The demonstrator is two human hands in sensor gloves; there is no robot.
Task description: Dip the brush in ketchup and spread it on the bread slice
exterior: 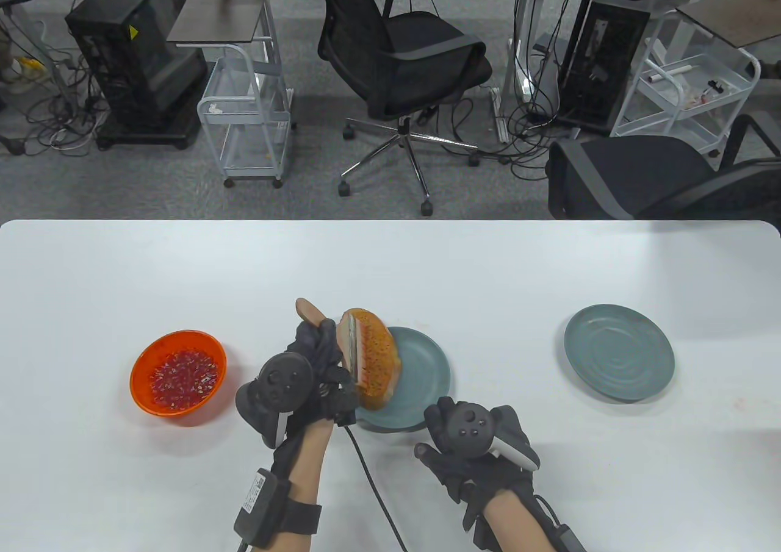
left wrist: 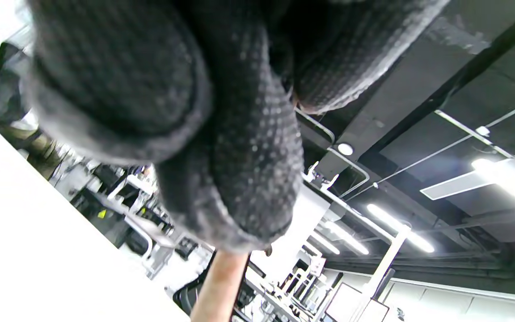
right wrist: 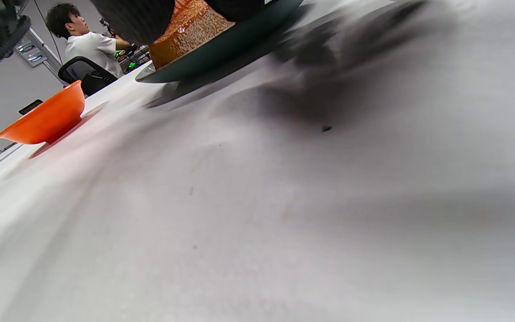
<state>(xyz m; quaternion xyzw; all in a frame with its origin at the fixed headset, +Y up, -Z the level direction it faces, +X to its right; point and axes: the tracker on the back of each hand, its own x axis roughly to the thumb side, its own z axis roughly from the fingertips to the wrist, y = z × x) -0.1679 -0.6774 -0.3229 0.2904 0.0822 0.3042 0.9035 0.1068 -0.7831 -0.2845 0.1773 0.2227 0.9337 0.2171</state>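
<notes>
we see the left hand raised over the white counter, its fingers curled around the brush, whose wooden handle end pokes up past the fingertips in the table view. the brush head, with its row of bristles, lies against the bread slice, which is tilted up on its edge rather than lying flat. the slice is already covered with an orange-red coat on the face turned to the camera. its lower end sits over the near teal plate, and in the right wrist view the bread slice seems to touch that plate, though the angle there is low and blurred, so we can't be sure.

the right hand rests low on the counter just in front of the near plate, palm down, holding nothing; its fingers look loosely bent, and how wide they spread we cannot tell.

the orange bowl of ketchup stands to the left of the left hand, apart from it, with red glossy sauce pooled inside. in the right wrist view the same bowl shows from the side. a second teal plate lies well apart to the right. the left wrist view shows mostly the dark glove fingers close to the lens, with the wooden handle running out below them.
</notes>
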